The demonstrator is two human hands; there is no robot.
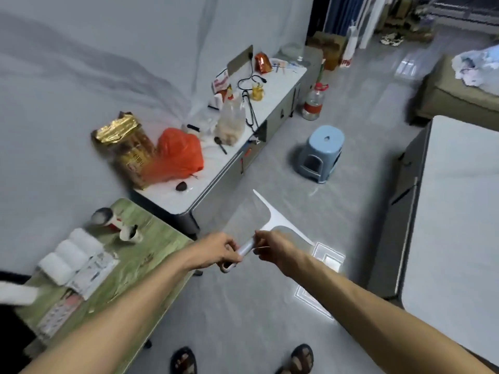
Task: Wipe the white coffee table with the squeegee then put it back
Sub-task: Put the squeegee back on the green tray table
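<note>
A white squeegee with a wide blade and a pale handle is held in the air over the grey floor, between the furniture. My left hand is closed around the lower end of its handle. My right hand pinches the handle just under the blade. The white coffee table lies at the right edge of the view, its top bare, about an arm's length from the squeegee.
A long white cabinet along the wall carries bags, a jar and cables. A green folding table at lower left holds paper rolls and a cup. A blue stool and a water jug stand on the floor. A sofa sits far right.
</note>
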